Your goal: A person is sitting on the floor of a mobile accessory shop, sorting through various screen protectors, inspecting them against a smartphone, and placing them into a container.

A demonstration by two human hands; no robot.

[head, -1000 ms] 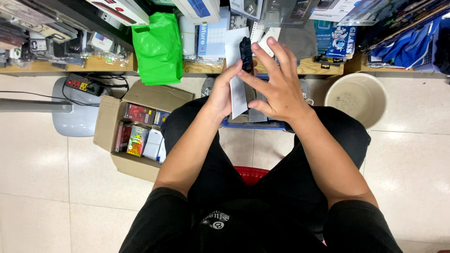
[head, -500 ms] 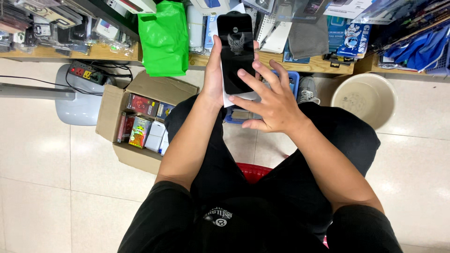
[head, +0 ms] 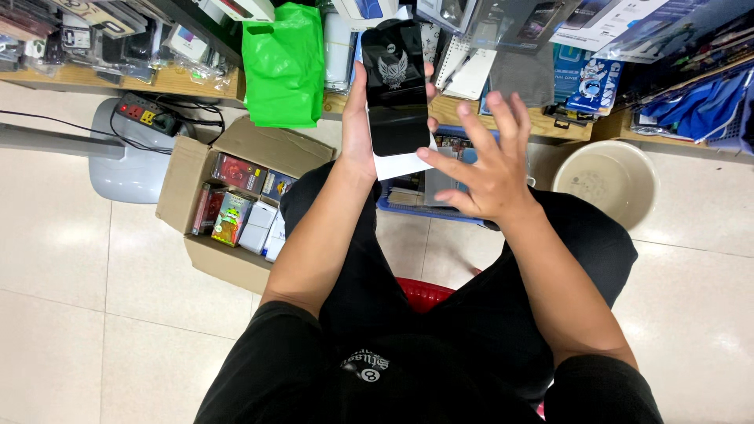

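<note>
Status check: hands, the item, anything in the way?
Left hand grips black phone case upright. Right hand open beside it, fingers spread. Nothing between them.

Pale glossy floor tiles reflect soft overhead light. A low wooden shelf crowded with packaged goods runs along the top. Below it stand a grey plastic stool, an open cardboard box and a beige plastic bucket.
</note>
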